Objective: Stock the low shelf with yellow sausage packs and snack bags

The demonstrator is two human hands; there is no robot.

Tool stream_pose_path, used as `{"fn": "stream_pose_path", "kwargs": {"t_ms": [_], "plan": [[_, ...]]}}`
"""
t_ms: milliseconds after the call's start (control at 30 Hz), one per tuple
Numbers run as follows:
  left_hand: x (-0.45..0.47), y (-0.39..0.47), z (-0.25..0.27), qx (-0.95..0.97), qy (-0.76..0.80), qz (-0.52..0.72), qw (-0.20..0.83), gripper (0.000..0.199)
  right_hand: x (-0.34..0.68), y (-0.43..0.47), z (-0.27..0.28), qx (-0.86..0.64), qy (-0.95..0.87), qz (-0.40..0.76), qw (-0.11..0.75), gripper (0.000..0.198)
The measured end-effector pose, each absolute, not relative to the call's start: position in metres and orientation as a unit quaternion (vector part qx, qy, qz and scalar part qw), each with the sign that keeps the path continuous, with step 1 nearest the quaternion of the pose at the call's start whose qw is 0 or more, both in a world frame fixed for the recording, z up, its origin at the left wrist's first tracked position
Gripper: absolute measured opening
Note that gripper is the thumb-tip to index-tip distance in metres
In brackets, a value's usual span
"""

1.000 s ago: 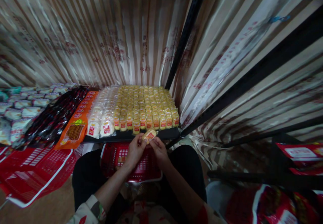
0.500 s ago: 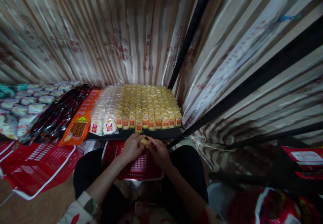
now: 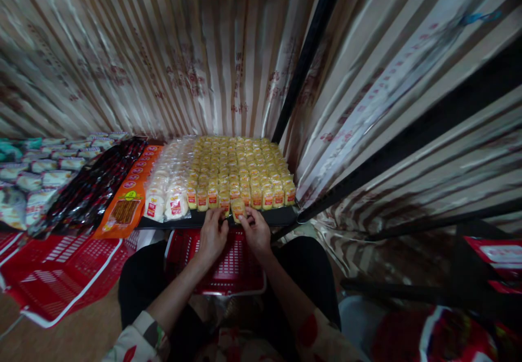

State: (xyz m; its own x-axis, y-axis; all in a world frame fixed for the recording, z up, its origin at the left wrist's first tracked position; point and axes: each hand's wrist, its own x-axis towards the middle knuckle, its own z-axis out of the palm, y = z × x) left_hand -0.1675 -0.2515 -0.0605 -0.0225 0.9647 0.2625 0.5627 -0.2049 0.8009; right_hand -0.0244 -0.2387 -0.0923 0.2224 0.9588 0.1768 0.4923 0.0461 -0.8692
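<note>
My right hand (image 3: pixel 256 232) pinches a small yellow wrapped cake (image 3: pixel 237 210) with a red-and-white label. This packet is held tilted up at the front of the rows of yellow wrapped cakes (image 3: pixel 248 166) on the black shelf (image 3: pixel 281 216). Beside it, my left hand (image 3: pixel 214 234) has loosely bent fingers and holds nothing I can see. Its fingertips are just below a packet in the front row; I cannot tell whether they touch it. Below both hands, a red plastic basket (image 3: pixel 228 283) sits between my knees.
Left of the yellow rows lie white wrapped cakes (image 3: pixel 176 205), an orange snack bag (image 3: pixel 124 210), dark shiny packets (image 3: pixel 87 188) and white packs (image 3: pixel 55 180). Another red basket (image 3: pixel 61 280) stands lower left. A black shelf post (image 3: pixel 304 57) and striped curtain (image 3: pixel 183 52) rise behind. Red packages (image 3: pixel 436 335) lie lower right.
Both hands were together around the yellow packet above the basket. The packet has moved up to the front row in my right hand, and my left hand has come away from it.
</note>
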Motion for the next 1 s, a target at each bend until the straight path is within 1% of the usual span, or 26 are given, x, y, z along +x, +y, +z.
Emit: {"fn": "stream_pose_path", "kwargs": {"t_ms": [200, 400, 500, 633, 767, 1000], "plan": [[-0.168, -0.247, -0.076, 0.652, 0.605, 0.394, 0.232, 0.030, -0.034, -0.235, -0.093, -0.656, -0.562, 0.221, 0.453, 0.031], [-0.167, -0.248, -0.073, 0.642, 0.624, 0.393, 0.209, 0.029, -0.039, -0.231, -0.097, -0.650, -0.555, 0.242, 0.459, 0.033], [-0.167, -0.247, -0.074, 0.635, 0.635, 0.393, 0.201, 0.028, -0.039, -0.232, -0.097, -0.650, -0.556, 0.232, 0.464, 0.024], [-0.165, -0.245, -0.081, 0.638, 0.618, 0.403, 0.218, 0.027, -0.038, -0.234, -0.096, -0.640, -0.591, 0.183, 0.456, 0.014], [-0.164, -0.243, -0.087, 0.633, 0.615, 0.411, 0.229, 0.027, -0.038, -0.234, -0.096, -0.614, -0.632, 0.163, 0.444, 0.016], [-0.167, -0.240, -0.090, 0.632, 0.605, 0.416, 0.247, 0.026, -0.039, -0.231, -0.097, -0.608, -0.645, 0.159, 0.434, 0.017]]}}
